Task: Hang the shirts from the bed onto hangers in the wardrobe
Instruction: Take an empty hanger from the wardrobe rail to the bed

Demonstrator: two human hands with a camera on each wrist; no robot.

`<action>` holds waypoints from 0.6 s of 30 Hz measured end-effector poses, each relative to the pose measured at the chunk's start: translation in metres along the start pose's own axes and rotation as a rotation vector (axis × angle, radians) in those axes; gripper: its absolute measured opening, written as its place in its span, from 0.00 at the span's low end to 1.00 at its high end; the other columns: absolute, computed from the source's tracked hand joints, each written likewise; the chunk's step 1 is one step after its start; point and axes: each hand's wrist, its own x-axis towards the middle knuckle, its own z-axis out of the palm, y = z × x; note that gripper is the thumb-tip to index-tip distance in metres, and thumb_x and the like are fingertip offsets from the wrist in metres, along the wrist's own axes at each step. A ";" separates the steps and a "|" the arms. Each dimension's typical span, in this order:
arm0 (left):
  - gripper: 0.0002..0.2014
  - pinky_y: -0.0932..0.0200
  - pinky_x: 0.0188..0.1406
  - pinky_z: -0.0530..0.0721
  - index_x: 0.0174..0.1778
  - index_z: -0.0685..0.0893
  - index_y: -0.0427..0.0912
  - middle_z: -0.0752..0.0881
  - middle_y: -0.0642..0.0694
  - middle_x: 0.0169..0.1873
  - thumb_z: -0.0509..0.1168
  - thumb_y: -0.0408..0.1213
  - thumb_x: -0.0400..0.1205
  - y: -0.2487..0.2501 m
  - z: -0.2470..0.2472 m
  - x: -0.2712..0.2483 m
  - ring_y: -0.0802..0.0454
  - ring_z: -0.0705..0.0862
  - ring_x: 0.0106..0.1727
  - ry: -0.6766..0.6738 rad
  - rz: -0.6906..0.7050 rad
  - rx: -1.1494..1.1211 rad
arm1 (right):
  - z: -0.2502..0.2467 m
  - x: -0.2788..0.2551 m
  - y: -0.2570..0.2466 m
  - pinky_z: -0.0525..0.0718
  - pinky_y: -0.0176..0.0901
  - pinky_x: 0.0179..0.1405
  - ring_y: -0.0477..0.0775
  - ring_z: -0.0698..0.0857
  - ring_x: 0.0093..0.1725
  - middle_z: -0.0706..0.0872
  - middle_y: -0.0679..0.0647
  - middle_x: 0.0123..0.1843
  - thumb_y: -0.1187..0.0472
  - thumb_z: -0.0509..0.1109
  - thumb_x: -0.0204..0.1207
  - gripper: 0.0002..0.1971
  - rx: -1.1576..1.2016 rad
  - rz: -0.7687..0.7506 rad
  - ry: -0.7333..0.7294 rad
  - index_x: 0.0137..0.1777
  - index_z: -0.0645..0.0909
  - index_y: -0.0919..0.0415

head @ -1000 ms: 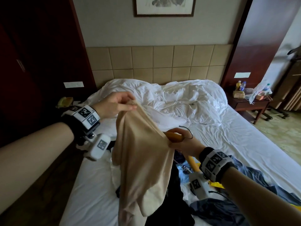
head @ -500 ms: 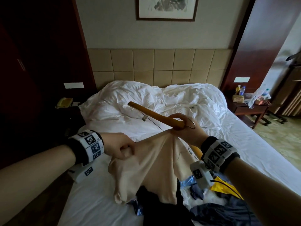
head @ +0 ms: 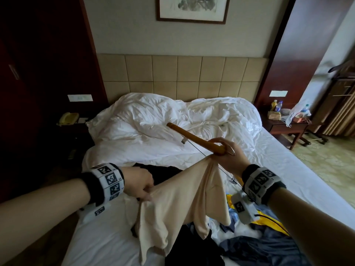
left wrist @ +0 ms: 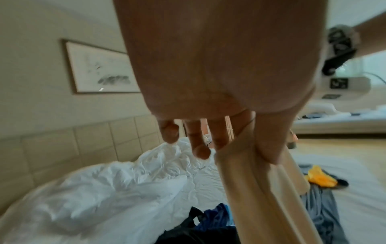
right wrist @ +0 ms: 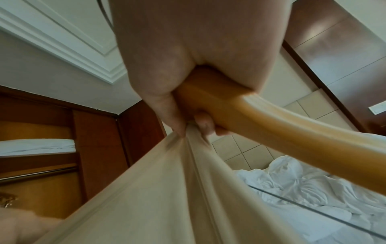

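Note:
A beige shirt (head: 178, 196) hangs stretched between my two hands above the bed (head: 299, 181). My left hand (head: 141, 186) pinches one edge of the beige shirt (left wrist: 256, 178) between thumb and forefinger, the other fingers loose. My right hand (head: 225, 155) grips a wooden hanger (head: 194, 137) at its middle and also pinches the shirt's other edge. The wooden hanger (right wrist: 282, 127) points away over the duvet, and its metal hook loops over my knuckles. The beige shirt (right wrist: 158, 189) fills the lower right wrist view.
A rumpled white duvet (head: 172, 120) covers the head of the bed. Black (head: 192, 250), blue-grey (head: 269, 252) and yellow (head: 272, 221) clothes lie on the sheet below my hands. A nightstand (head: 286, 125) with bottles stands at right. Dark wood panels (head: 38, 73) rise at left.
My left hand dropped from shoulder height to low at the left, still gripping the shirt. The hanger came out from under the fabric and now points over the duvet. The shirt spread wider.

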 end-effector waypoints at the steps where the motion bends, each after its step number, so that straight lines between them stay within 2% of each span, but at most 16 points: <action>1: 0.18 0.52 0.56 0.76 0.47 0.85 0.43 0.84 0.47 0.51 0.62 0.55 0.85 0.000 -0.004 0.000 0.47 0.80 0.54 0.039 -0.001 0.111 | 0.000 0.000 0.002 0.77 0.33 0.35 0.47 0.82 0.36 0.84 0.48 0.36 0.69 0.75 0.69 0.20 -0.020 0.006 -0.008 0.58 0.84 0.48; 3: 0.16 0.52 0.58 0.71 0.47 0.86 0.46 0.83 0.52 0.53 0.59 0.52 0.87 0.000 -0.012 -0.001 0.49 0.77 0.57 0.125 0.014 0.268 | -0.001 -0.002 0.006 0.75 0.24 0.33 0.44 0.83 0.39 0.87 0.50 0.41 0.68 0.76 0.69 0.20 -0.036 0.022 -0.011 0.58 0.84 0.46; 5: 0.15 0.53 0.54 0.68 0.47 0.87 0.49 0.83 0.55 0.52 0.56 0.48 0.87 0.000 -0.019 -0.002 0.51 0.74 0.57 0.203 -0.004 0.398 | -0.001 -0.004 0.011 0.74 0.22 0.32 0.40 0.83 0.40 0.87 0.48 0.43 0.68 0.76 0.69 0.20 -0.034 0.042 -0.008 0.57 0.83 0.45; 8: 0.16 0.54 0.50 0.66 0.49 0.87 0.49 0.84 0.54 0.52 0.53 0.46 0.88 0.000 -0.027 -0.003 0.50 0.75 0.56 0.266 -0.020 0.563 | 0.002 -0.008 0.021 0.73 0.25 0.38 0.47 0.84 0.48 0.88 0.46 0.50 0.67 0.76 0.69 0.20 -0.036 0.077 -0.007 0.58 0.83 0.45; 10: 0.15 0.54 0.51 0.65 0.49 0.86 0.50 0.83 0.54 0.51 0.54 0.47 0.88 -0.002 -0.025 -0.001 0.50 0.77 0.55 0.261 0.036 0.525 | 0.005 -0.012 0.027 0.74 0.30 0.41 0.47 0.84 0.51 0.86 0.46 0.54 0.67 0.75 0.70 0.20 -0.030 0.105 -0.015 0.59 0.83 0.46; 12: 0.12 0.55 0.50 0.67 0.47 0.86 0.51 0.85 0.54 0.45 0.58 0.49 0.86 -0.004 -0.020 0.002 0.53 0.80 0.49 0.273 0.123 0.378 | 0.006 -0.016 0.032 0.72 0.23 0.34 0.42 0.83 0.42 0.86 0.44 0.49 0.67 0.74 0.71 0.19 -0.027 0.129 -0.017 0.59 0.83 0.47; 13: 0.12 0.56 0.50 0.71 0.47 0.87 0.52 0.86 0.54 0.41 0.61 0.51 0.84 -0.005 -0.019 0.002 0.54 0.81 0.44 0.270 0.146 0.253 | 0.005 -0.018 0.034 0.73 0.22 0.29 0.38 0.82 0.36 0.86 0.43 0.44 0.67 0.74 0.72 0.18 -0.020 0.136 -0.019 0.59 0.83 0.47; 15: 0.12 0.56 0.45 0.79 0.47 0.90 0.54 0.87 0.56 0.36 0.66 0.55 0.82 -0.007 -0.020 0.000 0.56 0.82 0.39 0.203 0.117 -0.023 | 0.004 -0.020 0.036 0.73 0.21 0.24 0.35 0.80 0.28 0.84 0.44 0.40 0.69 0.73 0.72 0.18 -0.002 0.145 -0.024 0.58 0.83 0.48; 16: 0.13 0.55 0.43 0.81 0.45 0.91 0.53 0.87 0.56 0.34 0.67 0.56 0.81 -0.008 -0.022 0.000 0.56 0.83 0.37 0.169 0.080 -0.082 | 0.004 -0.020 0.038 0.73 0.22 0.23 0.36 0.80 0.27 0.85 0.45 0.40 0.69 0.73 0.72 0.18 0.004 0.151 -0.025 0.58 0.83 0.49; 18: 0.14 0.53 0.43 0.78 0.41 0.89 0.49 0.87 0.53 0.35 0.64 0.54 0.82 -0.008 -0.028 -0.001 0.52 0.84 0.39 0.117 -0.034 0.066 | 0.005 -0.021 0.039 0.74 0.22 0.25 0.39 0.83 0.33 0.86 0.46 0.42 0.67 0.75 0.71 0.19 -0.005 0.149 -0.030 0.57 0.83 0.46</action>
